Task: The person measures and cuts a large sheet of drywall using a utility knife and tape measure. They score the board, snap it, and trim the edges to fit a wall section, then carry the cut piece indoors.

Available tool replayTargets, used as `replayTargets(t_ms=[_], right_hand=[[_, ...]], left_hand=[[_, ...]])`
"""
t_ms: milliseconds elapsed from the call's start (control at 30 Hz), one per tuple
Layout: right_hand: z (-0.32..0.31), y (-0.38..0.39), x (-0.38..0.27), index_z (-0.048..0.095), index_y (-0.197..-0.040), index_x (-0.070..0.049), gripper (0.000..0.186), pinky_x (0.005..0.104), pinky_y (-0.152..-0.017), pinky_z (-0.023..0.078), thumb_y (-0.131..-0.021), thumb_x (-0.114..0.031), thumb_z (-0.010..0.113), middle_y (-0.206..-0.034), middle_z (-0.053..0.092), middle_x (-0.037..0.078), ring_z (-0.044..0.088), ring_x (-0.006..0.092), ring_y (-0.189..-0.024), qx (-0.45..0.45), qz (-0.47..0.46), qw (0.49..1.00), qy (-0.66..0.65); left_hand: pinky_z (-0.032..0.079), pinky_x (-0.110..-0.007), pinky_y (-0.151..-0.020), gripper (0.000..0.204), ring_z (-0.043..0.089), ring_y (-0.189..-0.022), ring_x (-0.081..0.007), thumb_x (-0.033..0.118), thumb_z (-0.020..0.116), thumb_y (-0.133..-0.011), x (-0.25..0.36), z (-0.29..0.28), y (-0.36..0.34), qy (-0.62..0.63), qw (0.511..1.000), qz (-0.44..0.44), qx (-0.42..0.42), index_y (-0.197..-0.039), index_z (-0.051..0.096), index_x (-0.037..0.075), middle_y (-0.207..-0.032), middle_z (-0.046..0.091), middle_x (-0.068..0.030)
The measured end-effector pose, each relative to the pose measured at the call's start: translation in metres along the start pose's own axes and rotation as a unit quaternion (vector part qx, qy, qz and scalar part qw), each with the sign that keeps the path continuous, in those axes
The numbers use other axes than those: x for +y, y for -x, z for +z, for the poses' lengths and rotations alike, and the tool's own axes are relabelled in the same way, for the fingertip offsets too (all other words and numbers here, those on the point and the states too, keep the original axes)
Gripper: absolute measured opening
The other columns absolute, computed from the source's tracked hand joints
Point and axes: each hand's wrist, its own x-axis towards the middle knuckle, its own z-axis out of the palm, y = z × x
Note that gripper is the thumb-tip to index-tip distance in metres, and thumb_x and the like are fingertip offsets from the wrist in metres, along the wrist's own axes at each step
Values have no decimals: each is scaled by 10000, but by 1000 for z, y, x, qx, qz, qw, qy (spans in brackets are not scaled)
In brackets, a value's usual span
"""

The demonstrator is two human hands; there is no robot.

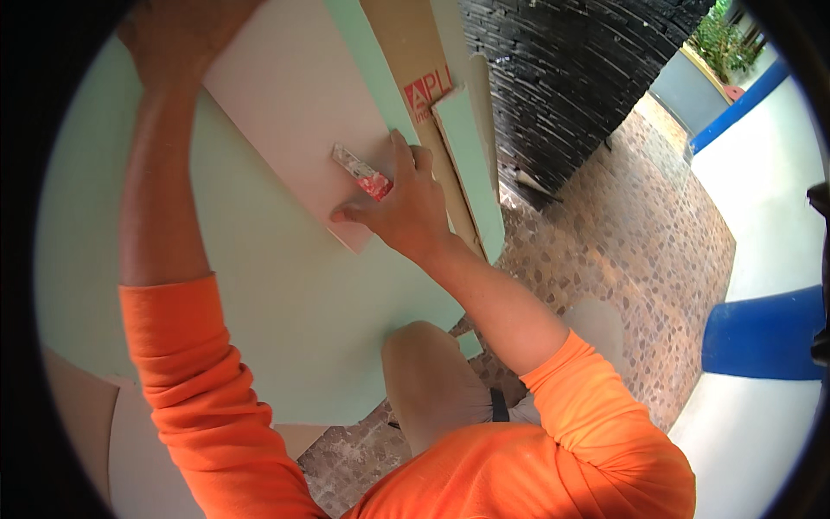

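Notably, a pale narrow panel [285,104] is found lying aslant on a large light-green board [285,320], its lower corner pointed toward the bent knee [432,372]. At that lower end the panel is spanned by the right hand [402,203]: thumb and forefinger are spread wide, the thumb being set near the left edge and the fingers near the right. A small red-and-white tool [363,175], apparently a cutter, seems to be tucked in the same palm, its narrow end directed up and left over the panel; whether any blade is exposed cannot be told. The left hand [186,35] is placed at the panel's upper part and is cut off by the view, so its grip cannot be determined.

For sound practice, it is judged that pressure should be shared evenly by both hands, so that swivelling of the panel is avoided. The panel should be kept flat, and its edge aligned before being relied upon. The tool's tip should be kept off the surface while the palm is loaded, and the thumb kept back from the edge. The knee should be held clear of any blade's path.
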Motion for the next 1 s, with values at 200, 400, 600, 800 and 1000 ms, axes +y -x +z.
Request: replayTargets(t_ms=[200,400,600,800,1000], right_hand=[[-11,10,4,294,-1495,14,1189,452,-815,596,-608,-389,975,-1303,452,261,674,394,-961,-56,28,997,-51],[-5,28,26,372,-1437,-3,1105,461,-809,589,-611,-421,975,-1309,481,253,662,416,-1010,-71,51,994,-68],[-1,60,59,434,-1363,-6,835,479,-749,578,-750,-324,904,-1216,550,230,678,407,-943,-47,-6,993,-112],[0,98,89,531,-1270,-11,614,417,-687,550,-829,-292,853,-1031,658,187,692,310,-860,-98,-51,972,-209],[-37,98,120,555,-1296,-16,539,367,-601,533,-939,-363,762,-954,694,100,696,222,-761,43,-40,925,-374]], left_hand=[[148,-600,-1233,1354,165,-1530,-489,841,780,-572,11,-6,38,-38,999,32,12,-1611,283,129,-1641,148,-332],[147,-684,-1191,1378,148,-1521,-519,799,810,-578,48,-12,90,-27,997,-38,-60,-1623,224,120,-1631,78,-376],[223,-656,-1180,1339,202,-1500,-514,683,845,-610,77,-36,110,-13,983,-83,-162,-1630,180,126,-1645,24,-354],[376,-591,-1115,1240,310,-1442,-513,441,866,-580,88,-63,122,106,964,-40,-239,-1620,249,169,-1650,29,-348],[375,-581,-1151,1272,261,-1473,-548,341,927,-535,87,-95,169,200,915,67,-344,-1621,281,192,-1666,64,-315]])
